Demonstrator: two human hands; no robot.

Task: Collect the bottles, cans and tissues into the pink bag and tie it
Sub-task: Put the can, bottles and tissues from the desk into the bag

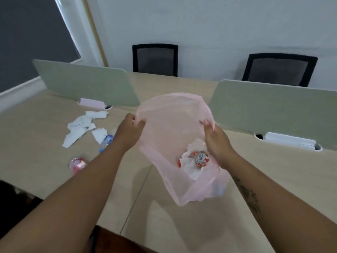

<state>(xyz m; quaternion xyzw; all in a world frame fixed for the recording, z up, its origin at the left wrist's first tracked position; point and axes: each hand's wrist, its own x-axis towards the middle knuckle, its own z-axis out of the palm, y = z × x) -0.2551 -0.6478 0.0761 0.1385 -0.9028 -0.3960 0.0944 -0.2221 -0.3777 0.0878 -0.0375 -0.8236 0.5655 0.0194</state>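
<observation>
Both bare forearms extend forward. Left hand (pixel 129 132) pinches the pink bag (pixel 173 115) at its left rim; right hand (pixel 217 141) pinches the opposite rim, fingers curled.

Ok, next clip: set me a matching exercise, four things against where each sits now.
1 red can; 2 loose tissues; 3 pink bag; 4 blue-labelled bottle.
A held at its rim by the left hand and right hand; B inside the bag; C on the table, close beside the left wrist; D spread on the table further left.
Pairs: 1-B, 2-D, 3-A, 4-C.
</observation>
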